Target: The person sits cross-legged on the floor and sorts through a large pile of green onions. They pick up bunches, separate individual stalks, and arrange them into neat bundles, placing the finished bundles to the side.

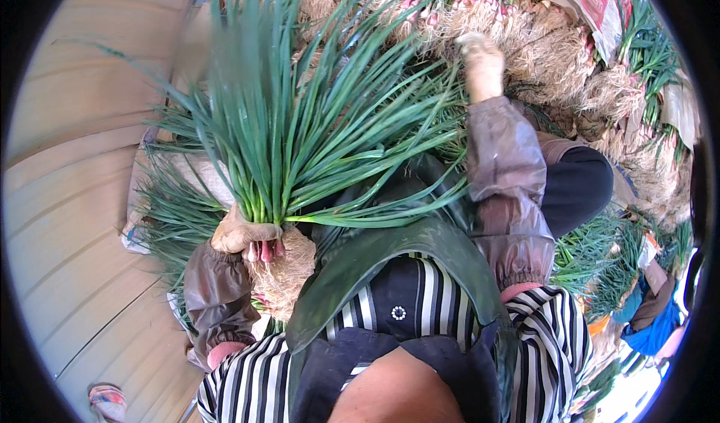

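My left hand (241, 233), in a pale glove, is closed round a thick bunch of spring onions (292, 158). Their long green leaves fan upward and to the right across my lap. Small pink bulbs (263, 251) show below the fist, with a mass of dry, pale roots (284, 282) beneath. My right hand (485, 66), blurred, is stretched out to the upper right, close to heaped bunches with tangled roots (540, 52). Its fingertips blend into the roots behind, so whether it grips anything is unclear.
A ribbed tan wall (79, 198) curves along the left. Green leaves (174, 215) lie over a whitish sack (194, 170) beside my left arm. More onions (596, 248) are piled at the right, near a person in blue (652, 333). A printed sack (596, 7) covers bunches at upper right.
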A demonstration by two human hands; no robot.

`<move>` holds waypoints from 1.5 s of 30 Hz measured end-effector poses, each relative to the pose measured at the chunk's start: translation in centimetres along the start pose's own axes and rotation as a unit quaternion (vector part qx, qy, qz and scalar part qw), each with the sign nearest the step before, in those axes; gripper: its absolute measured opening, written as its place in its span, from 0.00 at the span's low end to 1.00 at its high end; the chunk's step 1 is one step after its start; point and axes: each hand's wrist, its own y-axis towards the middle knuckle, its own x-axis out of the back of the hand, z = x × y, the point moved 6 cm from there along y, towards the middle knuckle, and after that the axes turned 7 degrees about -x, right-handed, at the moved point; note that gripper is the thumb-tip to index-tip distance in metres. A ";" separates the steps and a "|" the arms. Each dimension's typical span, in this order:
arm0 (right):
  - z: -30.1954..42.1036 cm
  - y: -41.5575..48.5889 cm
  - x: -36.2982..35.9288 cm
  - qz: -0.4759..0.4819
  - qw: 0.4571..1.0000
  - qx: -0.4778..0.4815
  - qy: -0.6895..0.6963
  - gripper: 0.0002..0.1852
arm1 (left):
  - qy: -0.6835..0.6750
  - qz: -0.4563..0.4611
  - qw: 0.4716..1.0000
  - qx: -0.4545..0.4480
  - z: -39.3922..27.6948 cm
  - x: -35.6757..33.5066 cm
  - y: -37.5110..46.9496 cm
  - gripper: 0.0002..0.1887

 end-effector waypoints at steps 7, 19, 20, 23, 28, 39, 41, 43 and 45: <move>10.3 -5.6 1.4 0.162 0.972 0.168 -0.041 0.17 | -0.035 -0.018 0.999 0.017 1.1 0.6 1.6 0.10; 2.8 -5.4 -1.0 0.062 0.994 -0.087 0.001 0.05 | -0.050 -0.056 0.997 0.002 0.4 0.4 0.8 0.10; 3.2 -5.0 0.6 0.029 0.995 -0.091 0.003 0.05 | -0.053 -0.048 0.997 0.001 0.9 0.8 0.7 0.11; 5.0 -4.1 3.2 0.067 0.997 -0.018 0.035 0.07 | -0.066 -0.048 0.997 -0.020 0.5 1.2 0.9 0.13; 10.5 -9.9 -3.2 0.249 0.919 0.225 -0.209 0.15 | -0.116 -0.090 0.989 -0.008 0.1 0.5 -0.6 0.15; 2.9 -8.2 -4.7 0.088 0.995 0.044 -0.021 0.04 | -0.081 -0.063 0.994 -0.035 0.0 0.6 1.2 0.20; 3.2 -5.3 -2.5 0.046 0.984 -0.098 0.144 0.09 | -0.070 -0.085 0.994 -0.020 0.2 1.2 -0.5 0.20; 3.9 -3.0 1.8 0.016 0.985 -0.035 0.165 0.05 | -0.074 -0.081 0.993 -0.031 -0.2 1.1 -0.9 0.20; 5.3 -2.5 6.1 0.105 0.939 -0.003 0.327 0.20 | -0.095 -0.086 0.989 -0.074 0.2 1.4 0.7 0.21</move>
